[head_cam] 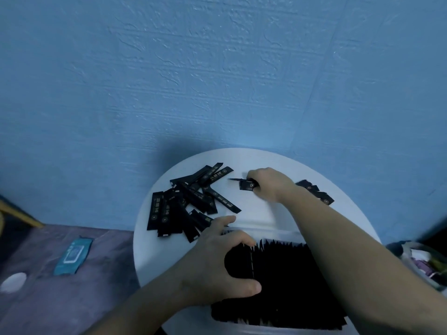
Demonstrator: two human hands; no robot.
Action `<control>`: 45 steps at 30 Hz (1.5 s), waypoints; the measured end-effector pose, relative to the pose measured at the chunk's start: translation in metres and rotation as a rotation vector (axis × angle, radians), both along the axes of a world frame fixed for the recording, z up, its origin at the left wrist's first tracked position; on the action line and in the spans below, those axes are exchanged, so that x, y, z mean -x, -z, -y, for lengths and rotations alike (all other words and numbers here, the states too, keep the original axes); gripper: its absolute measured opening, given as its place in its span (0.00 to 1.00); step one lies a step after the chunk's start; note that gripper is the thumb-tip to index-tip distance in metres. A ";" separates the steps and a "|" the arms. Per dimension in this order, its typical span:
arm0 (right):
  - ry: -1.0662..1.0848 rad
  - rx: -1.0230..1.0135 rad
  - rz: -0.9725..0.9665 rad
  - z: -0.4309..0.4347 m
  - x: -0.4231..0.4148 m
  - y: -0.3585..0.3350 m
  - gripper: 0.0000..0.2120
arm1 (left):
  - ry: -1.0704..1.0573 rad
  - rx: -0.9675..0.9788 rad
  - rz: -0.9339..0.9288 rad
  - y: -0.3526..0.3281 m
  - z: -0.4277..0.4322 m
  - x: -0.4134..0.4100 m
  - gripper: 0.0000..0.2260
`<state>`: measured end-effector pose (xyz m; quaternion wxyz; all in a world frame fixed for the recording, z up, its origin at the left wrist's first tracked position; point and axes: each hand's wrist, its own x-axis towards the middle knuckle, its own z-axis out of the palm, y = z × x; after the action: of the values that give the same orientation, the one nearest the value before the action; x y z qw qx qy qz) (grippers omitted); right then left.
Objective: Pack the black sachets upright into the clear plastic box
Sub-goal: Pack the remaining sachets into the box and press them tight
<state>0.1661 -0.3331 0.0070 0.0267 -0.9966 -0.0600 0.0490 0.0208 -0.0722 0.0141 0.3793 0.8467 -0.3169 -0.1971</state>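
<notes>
While my right grip (pixel 271 184) pinches one sachet (pixel 246 184) off the bench (pixel 263 213), my left grip (pixel 217 259), curled round the packed row (pixel 290 274), might slacken and let it flop.

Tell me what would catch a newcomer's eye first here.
A dense row of black sachets stands upright in the clear plastic box at the near edge of the round white table, gripped by the left hand. Behind, the right hand holds one sachet beside a loose pile.

round white table (pixel 278 163) | black sachets (pixel 191 201) scattered | clear plastic box (pixel 266 232)
</notes>
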 end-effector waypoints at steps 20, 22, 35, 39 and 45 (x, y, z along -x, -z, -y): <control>0.146 -0.506 0.098 -0.014 0.187 -0.064 0.19 | -0.043 0.043 0.032 0.005 0.003 0.001 0.28; 0.177 -0.499 0.099 -0.023 0.203 -0.056 0.18 | -0.045 0.045 0.028 0.006 0.003 0.001 0.28; 0.347 -0.534 0.098 -0.072 0.225 -0.034 0.15 | -0.044 0.045 0.051 0.005 0.001 0.001 0.31; 0.342 -0.707 -0.002 -0.070 0.231 -0.033 0.11 | -0.048 0.045 0.067 0.007 0.002 0.000 0.31; 0.348 -0.816 -0.043 -0.070 0.233 -0.034 0.10 | -0.038 0.024 0.064 0.005 0.003 0.000 0.31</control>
<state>-0.0666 -0.2626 0.0408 0.4271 -0.8985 0.0950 0.0367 0.0211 -0.0749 0.0091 0.3829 0.8537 -0.3151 -0.1590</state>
